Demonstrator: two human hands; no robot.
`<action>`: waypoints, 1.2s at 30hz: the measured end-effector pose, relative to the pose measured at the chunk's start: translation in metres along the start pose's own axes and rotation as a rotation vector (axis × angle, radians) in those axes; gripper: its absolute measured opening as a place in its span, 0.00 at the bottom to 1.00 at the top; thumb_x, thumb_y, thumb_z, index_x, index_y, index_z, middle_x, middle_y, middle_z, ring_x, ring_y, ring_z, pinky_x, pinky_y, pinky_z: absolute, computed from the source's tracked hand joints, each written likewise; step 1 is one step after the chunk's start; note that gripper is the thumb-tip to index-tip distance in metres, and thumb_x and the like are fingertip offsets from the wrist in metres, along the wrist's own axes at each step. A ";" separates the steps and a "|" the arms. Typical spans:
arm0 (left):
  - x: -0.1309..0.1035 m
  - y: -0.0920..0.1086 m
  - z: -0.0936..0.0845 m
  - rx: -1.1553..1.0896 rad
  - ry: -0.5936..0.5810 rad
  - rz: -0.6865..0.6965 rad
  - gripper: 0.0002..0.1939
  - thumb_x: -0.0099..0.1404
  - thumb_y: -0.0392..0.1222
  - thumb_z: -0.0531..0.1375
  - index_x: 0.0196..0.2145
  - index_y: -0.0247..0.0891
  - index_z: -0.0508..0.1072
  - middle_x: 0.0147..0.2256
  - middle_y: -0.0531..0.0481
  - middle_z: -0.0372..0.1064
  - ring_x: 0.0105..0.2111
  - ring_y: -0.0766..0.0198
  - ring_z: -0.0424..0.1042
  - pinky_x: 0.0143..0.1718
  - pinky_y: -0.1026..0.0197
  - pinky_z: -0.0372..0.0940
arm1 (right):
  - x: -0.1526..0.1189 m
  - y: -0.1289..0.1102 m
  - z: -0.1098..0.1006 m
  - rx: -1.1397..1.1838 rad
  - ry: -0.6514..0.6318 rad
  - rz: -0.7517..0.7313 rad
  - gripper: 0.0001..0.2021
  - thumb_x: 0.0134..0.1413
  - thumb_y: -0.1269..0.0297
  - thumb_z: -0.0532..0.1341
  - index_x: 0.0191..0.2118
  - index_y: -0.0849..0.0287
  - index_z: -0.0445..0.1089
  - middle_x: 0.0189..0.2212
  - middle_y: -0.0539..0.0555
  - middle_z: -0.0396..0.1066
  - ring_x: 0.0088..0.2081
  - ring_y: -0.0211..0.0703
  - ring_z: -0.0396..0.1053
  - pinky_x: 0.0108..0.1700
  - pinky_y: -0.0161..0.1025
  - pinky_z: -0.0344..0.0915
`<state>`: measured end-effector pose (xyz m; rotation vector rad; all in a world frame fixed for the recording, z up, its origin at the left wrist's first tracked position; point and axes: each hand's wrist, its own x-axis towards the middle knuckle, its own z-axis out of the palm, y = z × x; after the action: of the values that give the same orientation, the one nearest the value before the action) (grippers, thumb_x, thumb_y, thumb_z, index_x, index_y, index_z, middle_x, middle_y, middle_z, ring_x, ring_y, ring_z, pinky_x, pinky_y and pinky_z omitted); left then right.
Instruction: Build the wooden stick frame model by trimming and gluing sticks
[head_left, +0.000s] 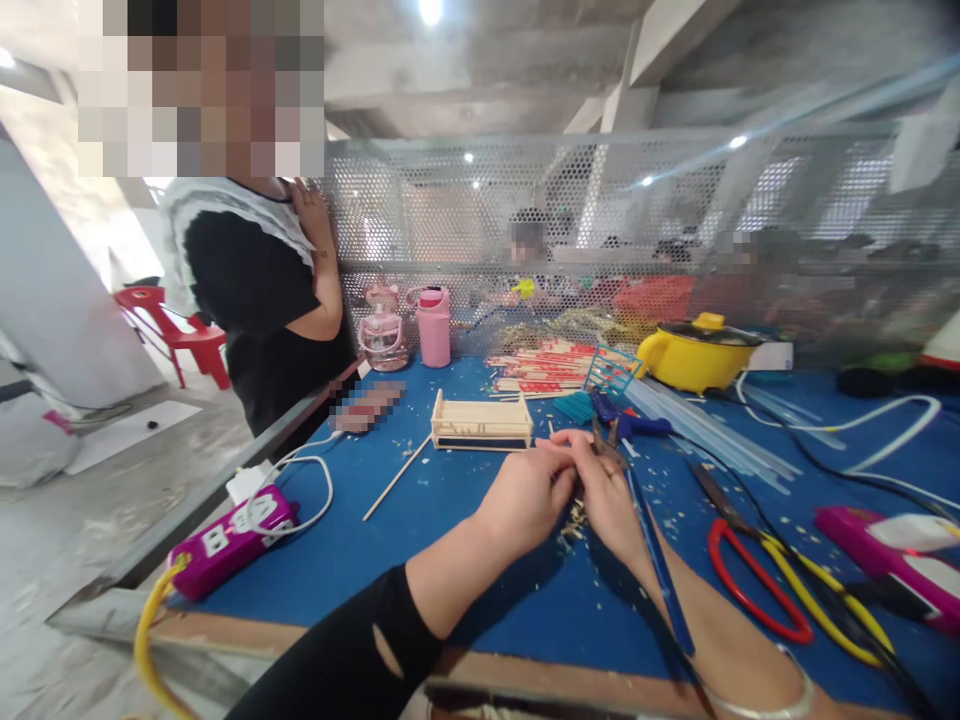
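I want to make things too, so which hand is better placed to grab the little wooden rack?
Probably the left hand: it's nearer the wooden rack, while the right hand is farther away and holds blue-handled pliers.

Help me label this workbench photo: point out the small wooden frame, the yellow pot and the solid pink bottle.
Small wooden frame [481, 418]: head view, on its slatted middle.
Yellow pot [697, 364]: head view, on its body.
Solid pink bottle [435, 332]: head view, on its side.
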<state>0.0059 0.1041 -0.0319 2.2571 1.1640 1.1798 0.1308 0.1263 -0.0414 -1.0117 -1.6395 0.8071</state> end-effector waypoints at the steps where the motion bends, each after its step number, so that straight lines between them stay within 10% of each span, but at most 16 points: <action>1: 0.000 0.001 -0.001 0.072 -0.004 0.002 0.14 0.67 0.37 0.48 0.39 0.36 0.74 0.36 0.46 0.75 0.36 0.62 0.74 0.39 0.63 0.66 | 0.000 0.000 0.001 -0.031 0.002 -0.018 0.26 0.60 0.43 0.46 0.41 0.58 0.71 0.42 0.58 0.74 0.48 0.48 0.70 0.53 0.45 0.62; 7: 0.001 0.004 -0.004 0.371 -0.097 0.008 0.12 0.67 0.35 0.48 0.37 0.30 0.71 0.35 0.39 0.73 0.34 0.57 0.74 0.36 0.58 0.68 | -0.003 -0.005 0.004 -0.087 0.045 -0.002 0.28 0.58 0.41 0.46 0.41 0.59 0.71 0.39 0.57 0.75 0.44 0.49 0.71 0.49 0.44 0.65; 17: 0.001 0.007 -0.012 -0.015 -0.091 0.060 0.13 0.64 0.32 0.50 0.36 0.37 0.74 0.34 0.48 0.74 0.33 0.65 0.72 0.37 0.66 0.65 | -0.008 -0.028 -0.004 0.000 -0.011 0.125 0.26 0.56 0.41 0.48 0.36 0.56 0.73 0.31 0.54 0.76 0.36 0.47 0.73 0.39 0.39 0.69; 25: 0.004 -0.001 -0.020 0.099 -0.208 0.090 0.08 0.61 0.31 0.53 0.30 0.34 0.72 0.29 0.48 0.73 0.26 0.66 0.70 0.30 0.67 0.63 | -0.011 -0.037 -0.002 -0.015 -0.041 0.157 0.26 0.52 0.37 0.50 0.32 0.53 0.74 0.26 0.54 0.75 0.36 0.52 0.73 0.32 0.41 0.70; 31: 0.003 0.006 -0.012 0.222 -0.093 0.098 0.10 0.64 0.36 0.51 0.33 0.33 0.72 0.37 0.41 0.74 0.33 0.61 0.73 0.36 0.63 0.66 | -0.010 -0.031 -0.002 0.039 -0.078 0.116 0.25 0.54 0.40 0.50 0.34 0.54 0.73 0.31 0.55 0.76 0.39 0.51 0.73 0.37 0.41 0.71; 36: 0.002 0.006 -0.024 0.369 0.094 -0.190 0.13 0.63 0.37 0.49 0.29 0.36 0.73 0.27 0.46 0.73 0.26 0.61 0.71 0.29 0.62 0.63 | -0.005 -0.018 -0.012 0.348 -0.150 0.265 0.21 0.55 0.42 0.52 0.41 0.54 0.67 0.31 0.52 0.75 0.27 0.42 0.73 0.23 0.36 0.67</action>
<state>-0.0093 0.1002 -0.0130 2.2954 1.7129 1.0783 0.1385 0.1147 -0.0246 -0.9459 -1.4362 1.3230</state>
